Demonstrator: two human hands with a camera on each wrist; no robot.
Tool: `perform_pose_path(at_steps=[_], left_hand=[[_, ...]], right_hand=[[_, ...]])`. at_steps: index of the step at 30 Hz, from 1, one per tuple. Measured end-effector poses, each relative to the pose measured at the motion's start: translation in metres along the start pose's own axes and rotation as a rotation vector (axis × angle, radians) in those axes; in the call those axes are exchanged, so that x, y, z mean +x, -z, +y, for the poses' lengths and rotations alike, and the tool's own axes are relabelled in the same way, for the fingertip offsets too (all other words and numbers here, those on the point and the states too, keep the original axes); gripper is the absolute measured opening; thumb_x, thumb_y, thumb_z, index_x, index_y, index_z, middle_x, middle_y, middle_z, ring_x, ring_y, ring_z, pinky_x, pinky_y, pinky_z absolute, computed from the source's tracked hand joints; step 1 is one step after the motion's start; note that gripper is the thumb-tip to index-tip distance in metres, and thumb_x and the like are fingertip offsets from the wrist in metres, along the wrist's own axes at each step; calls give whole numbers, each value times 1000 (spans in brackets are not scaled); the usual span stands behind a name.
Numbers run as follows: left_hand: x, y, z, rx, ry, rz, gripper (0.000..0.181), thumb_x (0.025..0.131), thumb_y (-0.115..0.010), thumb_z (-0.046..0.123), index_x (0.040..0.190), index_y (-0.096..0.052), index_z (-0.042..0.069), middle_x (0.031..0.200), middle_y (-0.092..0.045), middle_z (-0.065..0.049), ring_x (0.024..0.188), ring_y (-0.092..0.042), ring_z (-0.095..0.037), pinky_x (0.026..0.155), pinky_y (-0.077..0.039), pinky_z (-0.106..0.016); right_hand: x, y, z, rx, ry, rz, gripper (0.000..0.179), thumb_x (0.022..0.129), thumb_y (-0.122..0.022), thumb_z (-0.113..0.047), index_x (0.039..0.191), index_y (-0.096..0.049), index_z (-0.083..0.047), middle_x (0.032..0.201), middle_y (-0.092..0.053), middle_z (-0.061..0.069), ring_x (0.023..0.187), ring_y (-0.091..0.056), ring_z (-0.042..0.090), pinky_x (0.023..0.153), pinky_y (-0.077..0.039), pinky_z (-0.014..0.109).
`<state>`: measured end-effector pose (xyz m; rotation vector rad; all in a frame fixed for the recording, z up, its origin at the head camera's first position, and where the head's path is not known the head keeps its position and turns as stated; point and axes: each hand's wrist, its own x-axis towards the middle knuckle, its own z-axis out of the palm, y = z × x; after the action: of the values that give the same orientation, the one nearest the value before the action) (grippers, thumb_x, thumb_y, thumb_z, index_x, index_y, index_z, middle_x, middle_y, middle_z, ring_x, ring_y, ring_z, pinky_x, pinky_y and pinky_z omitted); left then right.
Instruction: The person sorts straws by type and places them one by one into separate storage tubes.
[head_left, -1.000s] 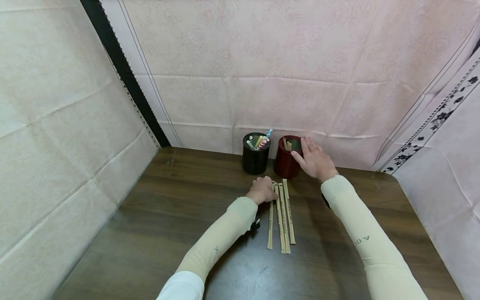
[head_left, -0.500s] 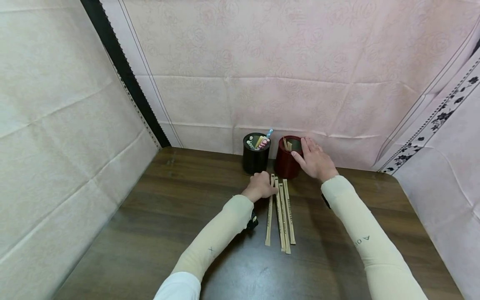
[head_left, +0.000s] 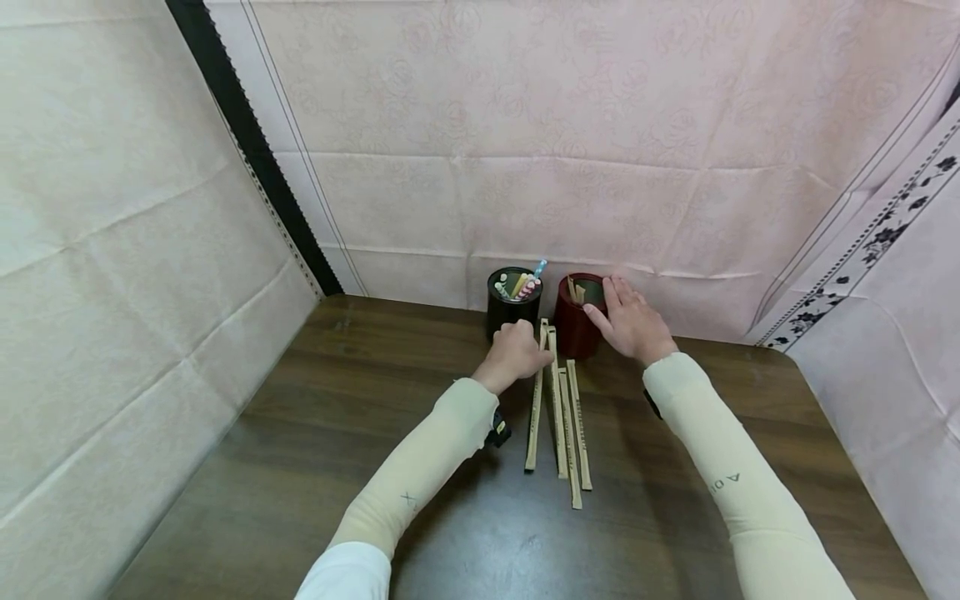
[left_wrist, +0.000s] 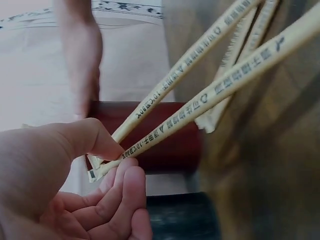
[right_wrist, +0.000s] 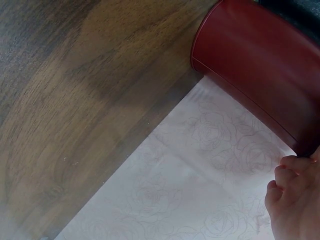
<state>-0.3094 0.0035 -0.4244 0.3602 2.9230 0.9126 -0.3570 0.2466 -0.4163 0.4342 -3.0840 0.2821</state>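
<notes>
My left hand [head_left: 513, 354] pinches the far ends of two long paper-wrapped straws [head_left: 534, 417] between thumb and fingers, and they slope down toward me. Printed writing runs along these wrapped straws [left_wrist: 200, 103] in the left wrist view. Two more wrapped straws [head_left: 568, 433] lie side by side on the table just right of them. With its fingers straight, my right hand [head_left: 633, 321] rests against the right side and rim of a dark red cup [head_left: 576, 329]. A few wrapped ends show inside that cup.
Left of the red cup stands a black cup [head_left: 512, 312] holding several coloured, striped straws. Both cups stand at the back edge of the wooden table [head_left: 315, 467], close to a pale patterned cloth [head_left: 525, 200]. More cloth hangs on either side.
My left hand has moved away from me, toward the cups, drawing two wrapped straws along and lifting them. The other two straws and my right hand have stayed in place.
</notes>
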Motion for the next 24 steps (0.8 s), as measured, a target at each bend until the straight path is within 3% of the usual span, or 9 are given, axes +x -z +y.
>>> perform_pose_path(at_steps=[7, 13, 19, 24], left_hand=[[-3, 22, 13, 1, -107, 98, 56, 95, -73, 23, 46, -46, 17, 41, -39, 8, 45, -46, -11, 50, -39, -25], [-9, 45, 28, 27, -194, 122, 58, 96, -70, 21, 44, -44, 17, 40, -33, 9, 38, -32, -7, 46, -31, -23], [-14, 74, 47, 61, -273, 180, 57, 95, -70, 20, 46, -41, 19, 42, -31, 9, 42, -32, -8, 53, -32, -23], [-19, 103, 64, 62, -277, 229, 51, 96, -73, 23, 53, -45, 19, 48, -38, 10, 49, -37, -8, 62, -36, -23]], right_hand=[[0, -1, 1, 1, -5, 4, 94, 109, -16, -68, 168, -5, 4, 176, -4, 27, 165, -7, 43, 134, -11, 57], [-1, -1, 0, 0, -1, 1, 93, 109, -16, -67, 168, -4, 4, 176, -3, 27, 165, -6, 44, 134, -10, 57], [0, -1, 1, -2, 4, 0, 92, 110, -16, -67, 167, -3, 4, 176, -2, 28, 165, -5, 44, 134, -10, 57], [0, -1, 0, -6, 4, -3, 93, 110, -16, -67, 167, -3, 4, 176, -2, 28, 165, -5, 44, 134, -10, 57]])
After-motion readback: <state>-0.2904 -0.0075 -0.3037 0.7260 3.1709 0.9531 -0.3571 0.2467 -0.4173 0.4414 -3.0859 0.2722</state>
